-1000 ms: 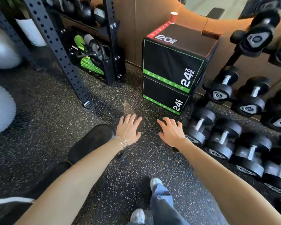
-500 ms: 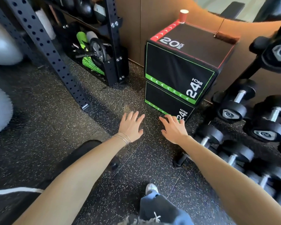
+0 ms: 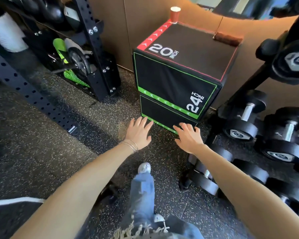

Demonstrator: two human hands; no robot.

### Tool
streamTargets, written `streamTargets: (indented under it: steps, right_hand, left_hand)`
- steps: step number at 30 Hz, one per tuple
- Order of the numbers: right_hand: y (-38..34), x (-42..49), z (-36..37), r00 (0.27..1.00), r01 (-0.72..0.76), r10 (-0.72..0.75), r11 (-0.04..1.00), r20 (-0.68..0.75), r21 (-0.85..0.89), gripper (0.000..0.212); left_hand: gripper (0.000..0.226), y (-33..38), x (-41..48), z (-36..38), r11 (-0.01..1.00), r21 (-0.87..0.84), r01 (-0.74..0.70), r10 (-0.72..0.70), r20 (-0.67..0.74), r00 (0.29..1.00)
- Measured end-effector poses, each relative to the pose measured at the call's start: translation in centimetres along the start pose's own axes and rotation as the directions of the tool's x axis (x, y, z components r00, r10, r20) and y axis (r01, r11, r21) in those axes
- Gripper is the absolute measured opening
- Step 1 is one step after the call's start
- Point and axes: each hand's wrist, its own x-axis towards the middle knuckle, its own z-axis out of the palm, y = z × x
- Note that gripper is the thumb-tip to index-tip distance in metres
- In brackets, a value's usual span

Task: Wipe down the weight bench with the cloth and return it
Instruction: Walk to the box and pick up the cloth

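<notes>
A folded brown cloth lies on the far right corner of a black plyo box marked 20 INCH. My left hand and my right hand are stretched out in front of me, fingers straight and spread, holding nothing. Both hover over the floor in front of the box's lower edge, well short of the cloth. A black padded end of the weight bench, with a white stripe, shows at the bottom left behind my left arm.
A red paper cup stands on the box's far left corner. A dumbbell rack fills the right side. A black perforated rack with gear stands at left. My foot is on the speckled rubber floor.
I have stepped closer to the plyo box, which now looks larger and nearer. Both hands stay open and outstretched, and the bench has slid back toward the bottom left.
</notes>
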Motion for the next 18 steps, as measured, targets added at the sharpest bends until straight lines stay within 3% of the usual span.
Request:
streamTargets:
  steps: [12, 18]
  right_hand:
    - [3.8, 15.7, -6.2, 0.986, -0.150, 0.154, 0.987, -0.069, 0.056, 0.060]
    - [5.3, 19.9, -6.6, 0.983, -0.176, 0.177, 0.984, -0.037, 0.042, 0.060]
  left_hand:
    - [0.067, -6.1, 18.1, -4.3, 0.989, 0.015, -0.144, 0.145, -0.037, 0.989]
    - [0.066, -7.1, 24.1, -5.1, 0.981, 0.002, -0.196, 0.196, -0.020, 0.980]
